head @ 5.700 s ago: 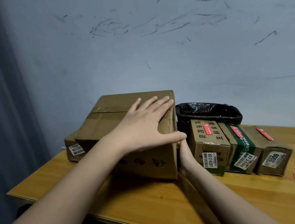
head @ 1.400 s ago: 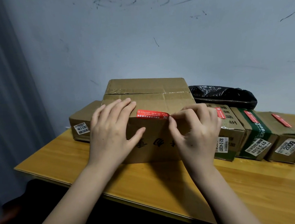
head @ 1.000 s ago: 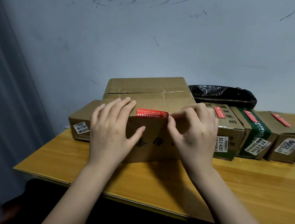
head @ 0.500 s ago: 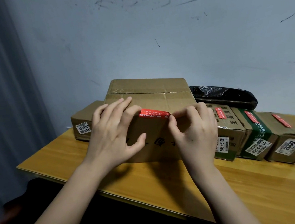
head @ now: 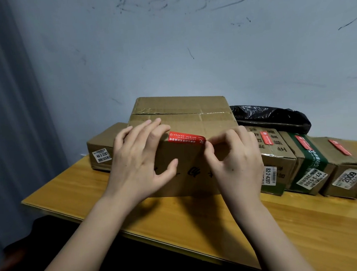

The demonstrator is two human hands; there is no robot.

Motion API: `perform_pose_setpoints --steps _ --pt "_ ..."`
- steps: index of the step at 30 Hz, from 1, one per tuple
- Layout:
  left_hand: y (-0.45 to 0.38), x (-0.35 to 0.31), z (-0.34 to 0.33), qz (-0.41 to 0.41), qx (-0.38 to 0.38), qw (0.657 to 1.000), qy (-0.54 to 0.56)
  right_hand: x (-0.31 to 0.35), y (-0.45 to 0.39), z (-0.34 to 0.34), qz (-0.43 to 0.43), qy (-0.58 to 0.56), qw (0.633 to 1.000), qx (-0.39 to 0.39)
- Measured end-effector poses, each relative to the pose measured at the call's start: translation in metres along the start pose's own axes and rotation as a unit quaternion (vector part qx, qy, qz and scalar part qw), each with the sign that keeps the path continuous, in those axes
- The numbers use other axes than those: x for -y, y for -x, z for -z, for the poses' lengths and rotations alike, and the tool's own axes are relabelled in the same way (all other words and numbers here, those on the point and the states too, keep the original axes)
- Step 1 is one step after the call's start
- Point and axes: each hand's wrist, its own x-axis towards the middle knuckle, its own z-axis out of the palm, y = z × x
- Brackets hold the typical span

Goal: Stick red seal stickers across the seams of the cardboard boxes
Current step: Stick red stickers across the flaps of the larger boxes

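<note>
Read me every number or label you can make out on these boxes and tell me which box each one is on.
"46-3-3301": white label on the low brown cardboard box at far left.
"82-2-4207": white label on the brown box with black characters.
"57-3-5308": white label on the green-banded box.
"2009": white label on the rightmost brown box.
Red seal sticker on the large cardboard box: white print too small to read.

From my feed, a pale blue-grey wall fills the back, scuffed with dark streaks near the top. A grey curtain hangs down the left side. Below sits a wooden table with a yellow-orange grain; under its front edge all is dark.
</note>
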Motion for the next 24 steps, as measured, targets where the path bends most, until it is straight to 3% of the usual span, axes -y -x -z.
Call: perform_pose_setpoints --steps 10,24 --pt "-0.001 0.001 -0.002 0.004 -0.004 1.000 0.004 0.005 -0.002 0.005 -0.002 0.000 1.000 0.008" --pt "-0.001 0.001 -0.003 0.011 -0.017 1.000 -0.002 0.012 -0.021 0.013 -0.167 -0.125 0.968 0.142"
